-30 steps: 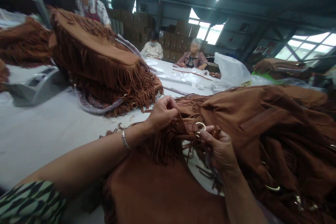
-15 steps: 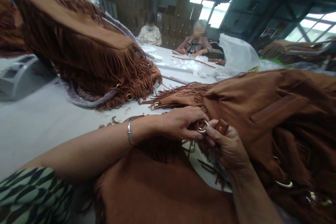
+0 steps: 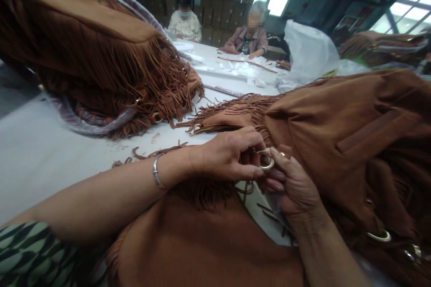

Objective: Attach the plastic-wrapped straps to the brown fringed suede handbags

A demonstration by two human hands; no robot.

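Note:
My left hand, a silver bangle on its wrist, pinches a gold-coloured metal ring between thumb and curled fingers. Against the ring's right side press the fingers of my right hand. A brown leather tab with a small metal stud pokes up from the right hand's grip; the rest of it is hidden. Below both hands lies a brown suede bag with fringe along its upper edge.
Fringed brown bags with plastic-wrapped handles are piled at left. More brown suede bags lie at right, near a white plastic bag. Two people sit across the white table, with cartons stacked behind them.
The ring has turned to show more of its round face between my hands. Less of the leather tab shows above my right hand. The whole view has shifted slightly.

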